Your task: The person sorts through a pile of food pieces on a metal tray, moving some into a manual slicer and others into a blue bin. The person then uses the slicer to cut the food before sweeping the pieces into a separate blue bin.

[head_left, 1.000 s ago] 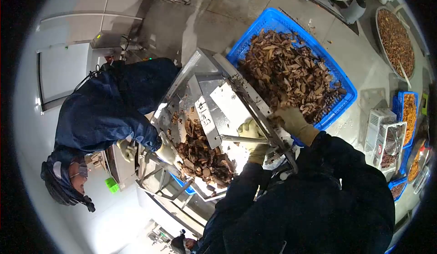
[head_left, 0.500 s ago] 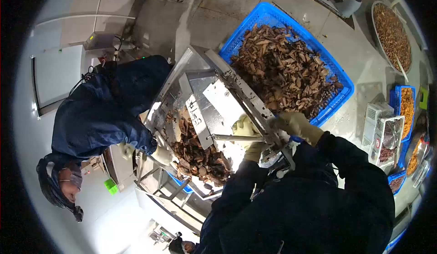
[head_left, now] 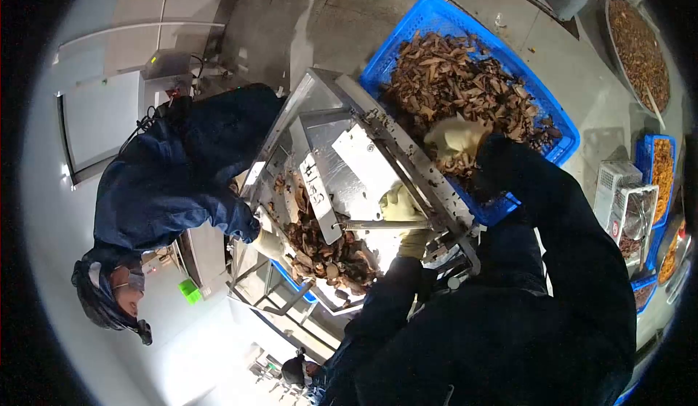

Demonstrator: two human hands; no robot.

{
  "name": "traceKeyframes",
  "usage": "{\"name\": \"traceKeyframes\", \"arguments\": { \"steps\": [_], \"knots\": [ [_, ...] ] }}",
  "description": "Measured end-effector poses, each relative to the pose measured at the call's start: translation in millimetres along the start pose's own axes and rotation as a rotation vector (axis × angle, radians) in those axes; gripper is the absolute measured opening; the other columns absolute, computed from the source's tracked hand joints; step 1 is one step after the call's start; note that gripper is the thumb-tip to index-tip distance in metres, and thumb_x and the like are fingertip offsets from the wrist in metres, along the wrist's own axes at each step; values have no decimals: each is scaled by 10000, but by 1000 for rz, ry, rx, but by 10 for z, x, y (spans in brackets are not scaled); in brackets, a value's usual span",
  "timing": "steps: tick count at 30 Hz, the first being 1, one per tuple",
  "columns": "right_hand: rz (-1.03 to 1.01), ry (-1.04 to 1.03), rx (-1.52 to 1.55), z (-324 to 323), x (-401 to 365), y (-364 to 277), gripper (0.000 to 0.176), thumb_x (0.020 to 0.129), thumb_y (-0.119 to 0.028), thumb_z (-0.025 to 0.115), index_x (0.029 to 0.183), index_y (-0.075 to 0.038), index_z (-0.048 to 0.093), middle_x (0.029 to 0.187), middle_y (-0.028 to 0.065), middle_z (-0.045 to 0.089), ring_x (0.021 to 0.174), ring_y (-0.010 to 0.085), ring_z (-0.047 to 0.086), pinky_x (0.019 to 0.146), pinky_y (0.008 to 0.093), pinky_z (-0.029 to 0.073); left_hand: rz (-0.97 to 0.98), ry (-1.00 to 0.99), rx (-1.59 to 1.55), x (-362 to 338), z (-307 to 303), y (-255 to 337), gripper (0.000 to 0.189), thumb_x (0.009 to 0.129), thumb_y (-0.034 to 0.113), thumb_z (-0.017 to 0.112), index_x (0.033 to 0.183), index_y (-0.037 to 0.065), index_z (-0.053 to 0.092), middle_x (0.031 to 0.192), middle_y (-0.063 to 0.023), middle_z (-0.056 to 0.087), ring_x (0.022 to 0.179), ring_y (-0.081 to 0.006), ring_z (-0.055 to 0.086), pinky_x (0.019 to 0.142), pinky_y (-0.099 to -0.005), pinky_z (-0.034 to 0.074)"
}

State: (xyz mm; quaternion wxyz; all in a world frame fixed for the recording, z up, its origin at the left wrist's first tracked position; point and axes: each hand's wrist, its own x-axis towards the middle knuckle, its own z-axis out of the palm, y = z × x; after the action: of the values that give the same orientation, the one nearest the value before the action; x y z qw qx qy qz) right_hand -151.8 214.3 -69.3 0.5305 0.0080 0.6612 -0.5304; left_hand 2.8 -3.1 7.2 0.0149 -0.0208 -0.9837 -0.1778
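My left hand [head_left: 401, 204], in a pale work glove, lies inside the metal-framed hopper [head_left: 340, 260] on its lit surface. A spring-like bar [head_left: 385, 225] crosses over that hand. Its visible fingers look loosely bent, with nothing seen in them. Brown dried slices [head_left: 331, 264] are piled at the hopper's far side. My right hand [head_left: 456, 137], also gloved, is down among the dark brown slices [head_left: 443, 71] in the blue basket [head_left: 569, 146]. Blur and the slices hide its fingers, so I cannot make out whether it holds any.
A co-worker [head_left: 174, 166] in dark blue stands across the hopper, a gloved hand [head_left: 270, 246] at the pile. A second person [head_left: 297, 370] is farther off. On the floor at right are a round pan of brown pieces [head_left: 638, 53], a blue crate [head_left: 663, 173] and white containers [head_left: 614, 195].
My right hand has moved from the hopper's near edge into the blue basket, among the slices. My left hand stays in the hopper. The whole view has shifted slightly.
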Motion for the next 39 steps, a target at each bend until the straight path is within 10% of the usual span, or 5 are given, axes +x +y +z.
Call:
{"name": "traceKeyframes", "arguments": {
  "steps": [8,14,25,31,39],
  "knots": [
    [-527,131,-865,60,830,155,376,786,-200,640,1111,-24,712,1049,214,704,929,378,670,785,455,538,-426,-149,-123,-39,95,-6,353,713,189,709,1053,120,646,1153,-93,635,962,-309,621,837,-423,518],
    [-558,-388,-1420,206,998,327,244,881,-217,607,722,-52,694,679,113,595,551,232,476,561,406,447,-298,-5,-244,-110,168,-45,304,731,214,698,1017,124,645,1066,-80,617,1002,-309,593,836,-438,492],
    [-570,73,-1508,139,-553,663,254,932,-152,588,1077,32,685,1047,174,668,1031,332,634,1099,453,404,43,221,73,103,-35,132,155,824,110,625,975,103,662,963,-68,653,925,-277,614,812,-383,503],
    [-78,-53,-1669,-164,-909,730,394,853,-201,689,1245,-238,690,1383,81,563,1371,355,426,1160,687,153,-156,168,-235,-80,226,6,266,782,157,621,1038,99,662,988,-100,618,933,-309,601,821,-439,480],
    [-175,871,-1493,-234,-1212,1123,402,738,-155,685,1138,-139,714,1277,103,600,1309,363,471,1077,551,373,8,95,-4,35,19,75,237,774,126,630,996,75,692,930,-121,640,876,-308,622,759,-424,518]
  ]
}}
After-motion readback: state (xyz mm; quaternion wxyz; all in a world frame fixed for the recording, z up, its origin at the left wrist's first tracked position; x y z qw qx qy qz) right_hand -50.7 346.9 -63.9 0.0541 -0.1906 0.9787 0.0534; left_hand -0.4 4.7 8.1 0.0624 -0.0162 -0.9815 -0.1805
